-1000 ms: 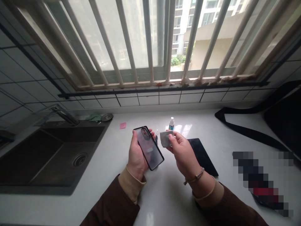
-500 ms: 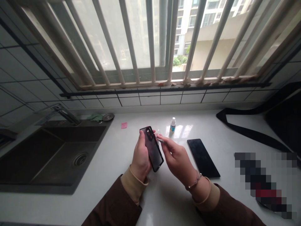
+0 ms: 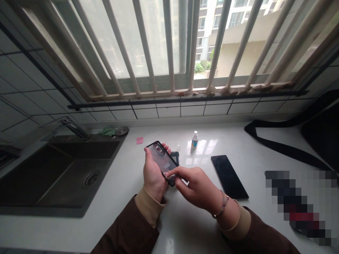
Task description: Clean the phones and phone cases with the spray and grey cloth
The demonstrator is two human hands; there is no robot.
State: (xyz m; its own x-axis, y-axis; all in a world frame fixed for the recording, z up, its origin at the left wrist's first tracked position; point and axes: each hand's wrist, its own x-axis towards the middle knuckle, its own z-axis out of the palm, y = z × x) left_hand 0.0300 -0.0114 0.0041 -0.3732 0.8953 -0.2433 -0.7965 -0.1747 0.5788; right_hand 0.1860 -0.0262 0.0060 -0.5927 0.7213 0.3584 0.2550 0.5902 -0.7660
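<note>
My left hand (image 3: 155, 176) is wrapped round a translucent smoky phone case (image 3: 162, 159) with a black rim. The case is tilted, its camera cutout at the upper end. My right hand (image 3: 194, 181) pinches a small white piece (image 3: 171, 176), perhaps tissue, against the lower end of the case. What it is made of cannot be made out. Partly hidden behind the case, a dark device with a pale edge (image 3: 175, 158) lies on the counter. To the right of my right hand lies a black phone (image 3: 229, 176), flat on the counter.
A small white bottle (image 3: 194, 139) with a blue label stands behind my hands, near a clear cap-like piece (image 3: 179, 147). A pink sticky note (image 3: 139, 140) lies to the left. The dark sink (image 3: 79, 212) with its faucet (image 3: 75, 129) is at left; a black strap (image 3: 280, 148) lies right.
My left hand has shifted left and turned the case flatter, uncovering the dark device behind it. My right hand has moved down from the case's upper side edge to its lower end.
</note>
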